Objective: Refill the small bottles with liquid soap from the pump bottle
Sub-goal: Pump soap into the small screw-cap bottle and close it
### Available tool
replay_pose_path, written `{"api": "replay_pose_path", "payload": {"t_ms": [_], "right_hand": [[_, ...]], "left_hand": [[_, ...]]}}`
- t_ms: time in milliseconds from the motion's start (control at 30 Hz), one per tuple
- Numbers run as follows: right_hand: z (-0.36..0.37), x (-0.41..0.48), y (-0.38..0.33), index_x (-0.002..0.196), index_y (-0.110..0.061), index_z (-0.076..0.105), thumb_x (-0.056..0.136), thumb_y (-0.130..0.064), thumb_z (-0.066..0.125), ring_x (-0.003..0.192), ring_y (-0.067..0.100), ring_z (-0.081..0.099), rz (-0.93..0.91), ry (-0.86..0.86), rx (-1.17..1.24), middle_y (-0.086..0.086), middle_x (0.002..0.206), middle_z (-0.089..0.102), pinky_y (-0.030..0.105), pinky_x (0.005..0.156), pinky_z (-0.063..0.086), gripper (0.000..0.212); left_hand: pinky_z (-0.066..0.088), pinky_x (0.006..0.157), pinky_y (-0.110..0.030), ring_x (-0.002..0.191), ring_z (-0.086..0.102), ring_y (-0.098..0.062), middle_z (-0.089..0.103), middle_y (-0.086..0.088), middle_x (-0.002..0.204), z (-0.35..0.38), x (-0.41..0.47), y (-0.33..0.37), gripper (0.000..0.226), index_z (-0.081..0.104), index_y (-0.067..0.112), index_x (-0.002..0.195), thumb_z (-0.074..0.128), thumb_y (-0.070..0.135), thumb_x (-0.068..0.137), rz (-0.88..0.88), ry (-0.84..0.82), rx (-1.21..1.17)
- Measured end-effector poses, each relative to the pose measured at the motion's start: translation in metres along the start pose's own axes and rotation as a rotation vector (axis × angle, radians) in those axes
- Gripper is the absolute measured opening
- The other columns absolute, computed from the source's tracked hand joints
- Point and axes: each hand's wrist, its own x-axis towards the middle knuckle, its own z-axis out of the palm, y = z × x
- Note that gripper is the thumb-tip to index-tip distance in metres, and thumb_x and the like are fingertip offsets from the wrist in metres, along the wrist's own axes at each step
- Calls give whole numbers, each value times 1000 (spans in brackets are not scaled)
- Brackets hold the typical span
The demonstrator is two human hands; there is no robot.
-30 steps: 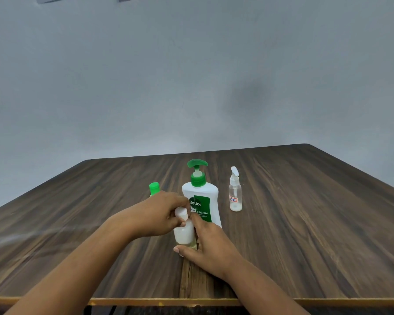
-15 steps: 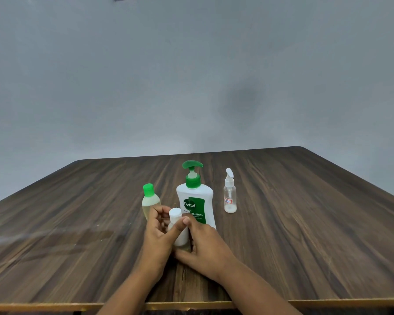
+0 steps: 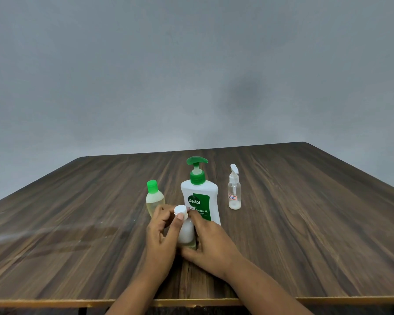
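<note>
Pump bottle (image 3: 200, 198) is stood mid-table (image 3: 305, 235), untouched. Left hand (image 3: 160, 239) has been re-set since a second ago: the wrist is swung from side-on to straight-on, so the green-cap bottle (image 3: 154, 198) behind it is uncovered. White bottle (image 3: 187, 230) is kept upright just in front of the pump bottle, clasped low by the right hand (image 3: 210, 244). Spray bottle (image 3: 234, 189) is parked right, apart. Cap (image 3: 180, 210) is pinched by left thumb and fingers, still seated. Unscrewing is judged mid-turn, with nothing filled yet.
</note>
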Motion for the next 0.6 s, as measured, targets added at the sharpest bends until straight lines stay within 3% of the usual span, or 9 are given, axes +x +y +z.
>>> {"api": "replay_pose_path", "payload": {"t_ms": [133,200,367,600], "right_hand": [[0,0,0,133,-28,37,76,-41,58,102,11,58,-10,3,1,-7,116,61,30,83,50,62],[-1,0,-1,129,-27,39,76,-40,58,102,11,59,-19,3,4,-8,116,61,30,82,50,58],[-1,0,0,131,-25,38,76,-36,60,97,15,60,-21,6,-23,-4,112,62,32,78,50,60],[1,0,1,128,-27,39,73,-43,54,94,14,59,-19,14,-9,-7,108,62,35,76,50,59]], "left_hand": [[51,85,-39,103,61,-20,59,4,107,2,-1,0,32,64,30,108,52,46,84,20,-10,26],[51,86,-40,104,59,-18,58,10,112,2,-1,-1,37,57,35,114,56,49,80,47,12,90],[49,81,-20,95,60,-13,58,15,99,2,-2,1,34,49,45,113,57,43,80,140,110,72],[49,79,-16,95,63,-10,65,9,100,4,-5,4,29,49,44,114,47,40,85,137,87,7]]}}
